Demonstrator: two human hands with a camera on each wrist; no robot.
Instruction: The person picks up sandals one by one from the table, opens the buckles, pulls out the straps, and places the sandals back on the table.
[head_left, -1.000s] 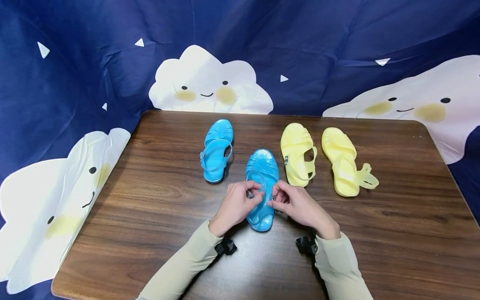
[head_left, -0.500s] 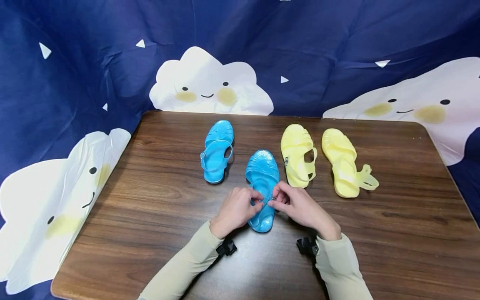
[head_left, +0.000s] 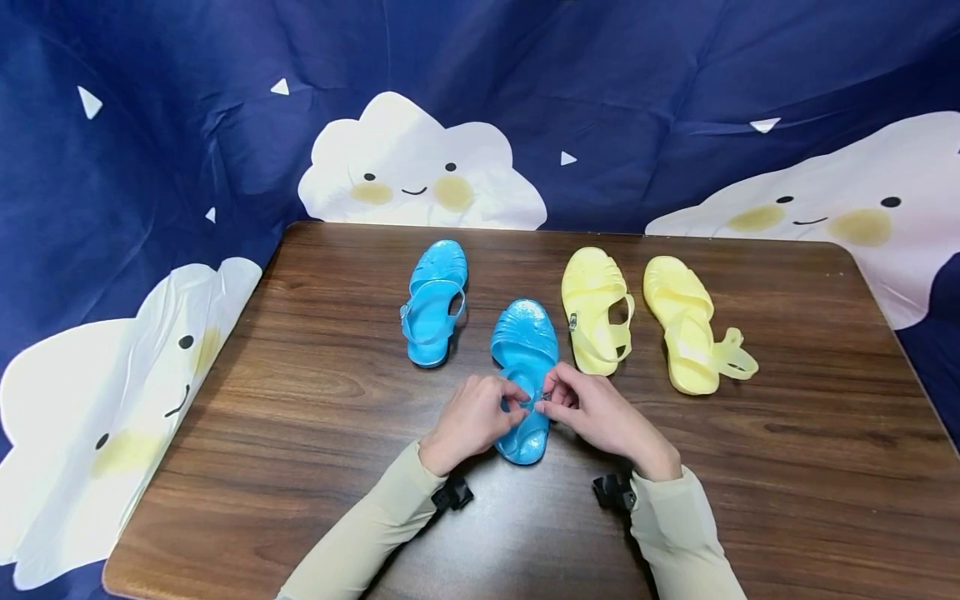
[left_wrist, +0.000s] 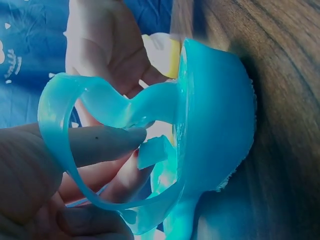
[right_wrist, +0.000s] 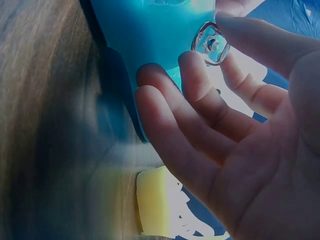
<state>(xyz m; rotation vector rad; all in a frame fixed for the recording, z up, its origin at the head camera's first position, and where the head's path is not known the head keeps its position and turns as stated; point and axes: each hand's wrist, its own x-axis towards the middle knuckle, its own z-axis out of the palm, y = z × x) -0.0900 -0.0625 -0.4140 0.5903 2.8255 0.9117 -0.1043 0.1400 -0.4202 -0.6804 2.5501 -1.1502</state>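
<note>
Left hand [head_left: 471, 417] pinches the strap tip [left_wrist: 151, 152], right hand [head_left: 596, 408] grips the silvery buckle [right_wrist: 212, 44]. Jelly sandal [head_left: 527, 367] between them's super glossy blue, kinda see-through strap.

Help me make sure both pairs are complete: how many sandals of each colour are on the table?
Blue: 2, the nearer blue sandal and the farther blue sandal
Yellow: 2, the left yellow sandal and the right yellow sandal
Total: 4 sandals
</note>
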